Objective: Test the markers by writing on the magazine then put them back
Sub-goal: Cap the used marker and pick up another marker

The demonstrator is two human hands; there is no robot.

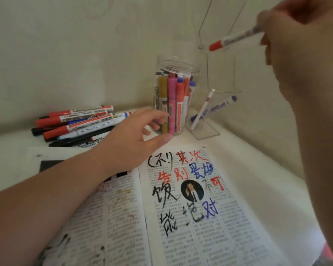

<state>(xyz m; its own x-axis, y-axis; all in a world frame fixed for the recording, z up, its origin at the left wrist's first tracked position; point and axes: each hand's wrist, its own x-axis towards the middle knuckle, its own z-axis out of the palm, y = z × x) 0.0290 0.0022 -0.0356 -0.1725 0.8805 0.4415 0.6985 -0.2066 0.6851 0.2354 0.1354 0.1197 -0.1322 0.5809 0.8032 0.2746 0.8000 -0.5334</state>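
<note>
1. The right hand [288, 54] is raised at the upper right. Its grip is clamped on the barrel of a red-capped marker [233, 40], which is held in the air with the cap on and pointing left, above and to the right of the jar.
2. The left hand [131, 139] reaches across the magazine to the lower side of the clear plastic jar [178, 63]. Its grip is apart, with the fingers loosely spread beside the wall. I cannot tell whether they touch it.
3. The open magazine [200, 237] lies flat on the white surface [248, 150]. Its right page carries large characters in black, red and blue, and its left page shows fainter smudges, so a good share of the testing looks done.
4. The jar stands upright in the corner and already holds many markers, among them pink, gold, red and blue ones.
5. A loose pile of markers [75, 123], mostly red- and black-capped, lies on the surface left of the jar. I cannot tell whether these have been tested, but they remain to be put back.
6. A clear acrylic stand [206, 131] just right of the jar holds a blue marker [215, 109] and a slim white pen [202, 110], both leaning.
7. The held marker appears bound for the jar.
</note>
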